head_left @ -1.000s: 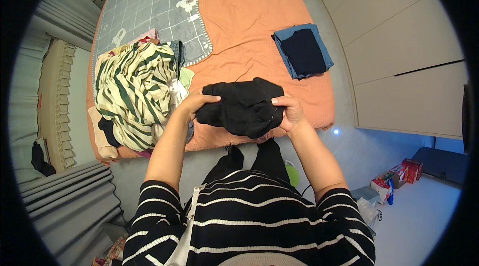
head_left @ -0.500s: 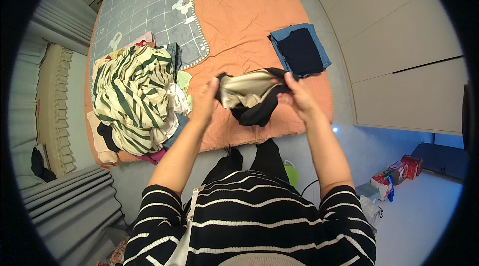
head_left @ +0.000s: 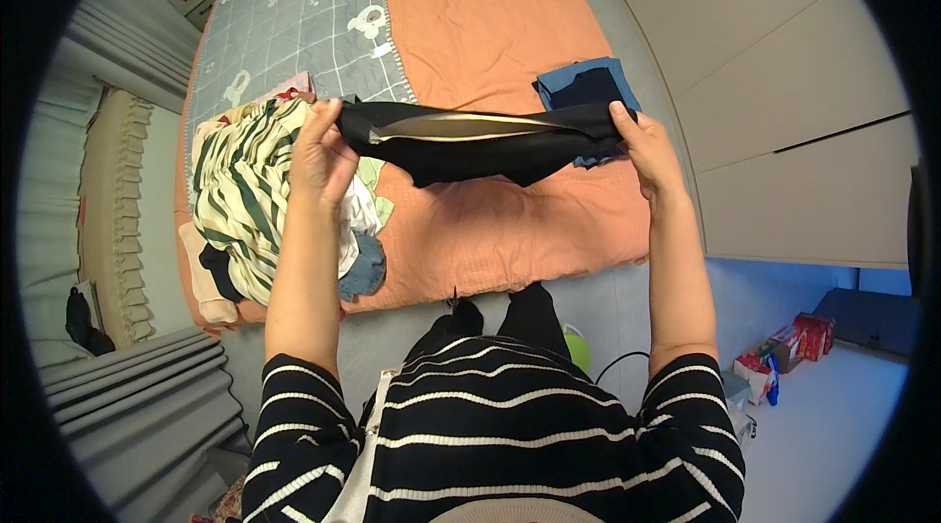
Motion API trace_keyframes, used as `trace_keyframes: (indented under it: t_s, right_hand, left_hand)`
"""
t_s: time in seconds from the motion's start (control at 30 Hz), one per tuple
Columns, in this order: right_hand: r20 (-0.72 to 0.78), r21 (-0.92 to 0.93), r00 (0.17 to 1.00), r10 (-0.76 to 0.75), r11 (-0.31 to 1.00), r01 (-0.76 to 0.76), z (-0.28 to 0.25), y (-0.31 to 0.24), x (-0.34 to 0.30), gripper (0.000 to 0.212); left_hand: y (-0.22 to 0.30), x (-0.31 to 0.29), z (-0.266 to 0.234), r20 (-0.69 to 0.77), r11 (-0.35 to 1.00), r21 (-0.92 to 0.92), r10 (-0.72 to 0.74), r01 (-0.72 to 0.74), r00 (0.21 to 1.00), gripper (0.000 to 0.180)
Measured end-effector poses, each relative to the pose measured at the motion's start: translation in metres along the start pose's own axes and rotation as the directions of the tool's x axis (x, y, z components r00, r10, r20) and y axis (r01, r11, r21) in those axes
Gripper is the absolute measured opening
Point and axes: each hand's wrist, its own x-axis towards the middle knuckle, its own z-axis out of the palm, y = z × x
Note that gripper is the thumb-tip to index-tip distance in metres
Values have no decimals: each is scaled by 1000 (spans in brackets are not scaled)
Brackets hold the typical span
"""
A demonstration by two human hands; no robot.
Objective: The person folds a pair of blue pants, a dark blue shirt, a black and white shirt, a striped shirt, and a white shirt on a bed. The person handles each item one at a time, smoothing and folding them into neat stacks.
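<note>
Left hand point(head_left: 319, 158) and right hand point(head_left: 642, 143) each pinch an end of a black garment point(head_left: 480, 143), stretched flat above the orange bed point(head_left: 510, 52), unfolded; one folded blue garment point(head_left: 588, 90) done, striped clothes pile point(head_left: 250, 195) left.

folded blue clothes point(head_left: 586, 84) partly hidden

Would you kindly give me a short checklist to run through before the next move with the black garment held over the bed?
1. Left hand grips one end of the black fabric garment: ok.
2. Right hand grips the other end: ok.
3. Garment stretched flat between both hands: ok.
4. Bare orange bedsheet beneath the garment: ok.
5. Folded dark blue cloth apart from the garment: cannot tell, they overlap in view.
6. Striped green-and-white clothes pile off the bare patch: ok.
</note>
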Motion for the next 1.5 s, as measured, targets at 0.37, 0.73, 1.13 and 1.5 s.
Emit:
trace_keyframes:
  t_s: [0.37, 0.73, 1.13, 1.5]
  right_hand:
    - [223, 670, 969, -104, 739, -75, -7, -7, 5, 11]
    - [-44, 73, 996, -79, 994, 82, 5, -5, 6, 65]
    - [50, -283, 918, -392, 876, 390, 4, -68, 13, 25]
    - [-129, -411, 757, -640, 730, 547, 6, -88, 12, 20]
  left_hand:
    - [13, -5, 5, 13, 997, -70, 38, -37, 999, 23]
    - [26, -4, 8, 68, 965, 219, 133, -145, 989, 38]
    - [62, -13, 51, 306, 642, 744, -77, -187, 949, 41]
    - [69, -11, 67, 258, 664, 692, 139, -283, 956, 37]
